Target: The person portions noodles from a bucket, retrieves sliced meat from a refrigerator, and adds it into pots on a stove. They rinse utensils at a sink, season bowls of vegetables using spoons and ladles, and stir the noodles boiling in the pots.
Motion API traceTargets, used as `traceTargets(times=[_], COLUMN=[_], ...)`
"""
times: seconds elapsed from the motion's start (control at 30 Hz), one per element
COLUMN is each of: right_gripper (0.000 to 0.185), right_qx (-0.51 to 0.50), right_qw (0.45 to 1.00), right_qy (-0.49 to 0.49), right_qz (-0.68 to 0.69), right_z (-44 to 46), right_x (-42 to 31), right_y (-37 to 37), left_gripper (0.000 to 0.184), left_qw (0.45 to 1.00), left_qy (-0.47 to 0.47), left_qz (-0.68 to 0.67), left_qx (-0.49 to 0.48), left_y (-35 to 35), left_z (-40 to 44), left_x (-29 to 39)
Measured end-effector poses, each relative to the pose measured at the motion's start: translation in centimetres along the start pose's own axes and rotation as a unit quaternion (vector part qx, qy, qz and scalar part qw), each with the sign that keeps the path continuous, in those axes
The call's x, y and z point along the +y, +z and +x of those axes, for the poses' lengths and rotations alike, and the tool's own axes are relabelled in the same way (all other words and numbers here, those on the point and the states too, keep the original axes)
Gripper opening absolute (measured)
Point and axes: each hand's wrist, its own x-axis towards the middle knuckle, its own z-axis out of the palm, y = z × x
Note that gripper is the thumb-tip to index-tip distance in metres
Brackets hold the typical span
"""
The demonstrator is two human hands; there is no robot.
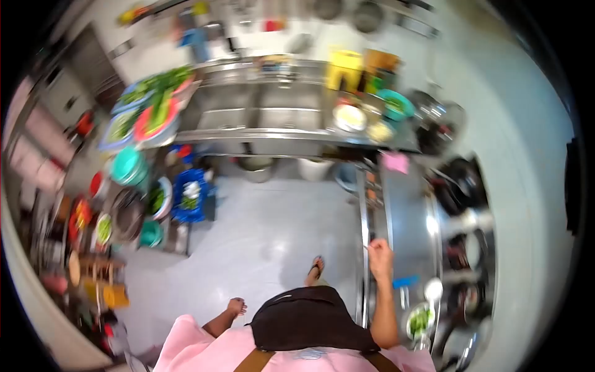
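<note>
My left hand hangs low beside the dark apron, over the floor. Its fingers are loosely bent and a little apart, and I see nothing in them. On the other side, my right hand is raised at the edge of the steel counter. Thumb and fingers are drawn together there; whatever they might hold is too small and blurred to make out. Further along that counter lie a blue flat item, a white ladle or spoon and a bowl of chopped greens.
A double steel sink stands ahead. Leafy vegetables fill tubs at its left. Bowls, including a teal one, crowd its right end. Dark woks line the right wall. A blue crate and buckets stand at left on the grey floor.
</note>
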Motion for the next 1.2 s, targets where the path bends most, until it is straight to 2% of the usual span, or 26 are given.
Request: traceTargets(times=[0.03,0.07,0.13,0.23,0.37,0.4,0.5,0.6,0.73,0.8,0.83,0.93,1.07,1.2], right_gripper=[0.02,0.02,0.015,0.009,0.005,0.008,0.013,0.014,0.013,0.012,0.011,0.013,0.018,0.018], right_qx=[-0.014,-0.045,-0.073,-0.13,-0.197,-0.222,-0.306,-0.388,-0.432,-0.472,-0.49,-0.52,-0.567,-0.551], right_qw=[0.999,0.999,0.995,0.989,0.979,0.975,0.931,0.894,0.869,0.848,0.838,0.807,0.761,0.756], right_qy=[-0.009,0.026,0.029,0.039,0.029,0.016,-0.172,-0.212,-0.233,-0.233,-0.234,-0.262,-0.288,-0.325], right_qz=[0.03,-0.001,-0.06,-0.059,0.033,0.019,-0.1,-0.073,-0.056,-0.06,-0.062,-0.1,-0.129,-0.139], right_z=[1.2,2.7,5.9,11.4,19.7,21.4,25.4,27.7,27.8,27.3,27.0,25.6,25.8,26.5], right_x=[1.1,0.7,1.1,0.0,-2.2,-3.3,-7.3,-12.1,-17.7,-19.3,-19.9,-22.1,-28.5,-33.6], right_y=[1.2,1.9,4.2,6.9,12.6,14.4,19.4,25.3,32.8,36.3,38.2,43.0,48.7,54.1], left_gripper=[0.019,0.02,0.024,0.027,0.033,0.033,0.032,0.033,0.033,0.032,0.031,0.03,0.029,0.033], left_qw=[1.0,0.999,0.998,0.999,0.994,0.985,0.951,0.938,0.936,0.912,0.897,0.902,0.929,0.891], left_qy=[-0.016,-0.025,-0.037,-0.03,0.064,0.105,0.174,0.212,0.172,0.137,0.12,0.008,-0.061,0.004], left_qz=[-0.005,-0.013,-0.032,-0.036,-0.07,-0.114,-0.232,-0.237,-0.241,-0.324,-0.365,-0.383,-0.319,-0.4], left_qx=[0.021,0.029,0.031,-0.001,0.052,0.077,0.106,0.141,0.188,0.21,0.219,0.196,0.178,0.212], left_y=[0.2,0.6,1.2,2.2,4.2,4.5,4.6,4.7,4.6,4.0,2.8,-1.9,-8.8,-14.8], left_z=[-0.9,-1.5,-2.1,-1.7,-1.4,0.1,-0.5,-1.8,1.5,4.7,5.8,5.8,7.0,10.5], left_x=[0.0,-0.2,0.4,1.7,10.2,12.1,18.2,22.9,20.8,17.8,17.1,16.9,17.6,18.1])
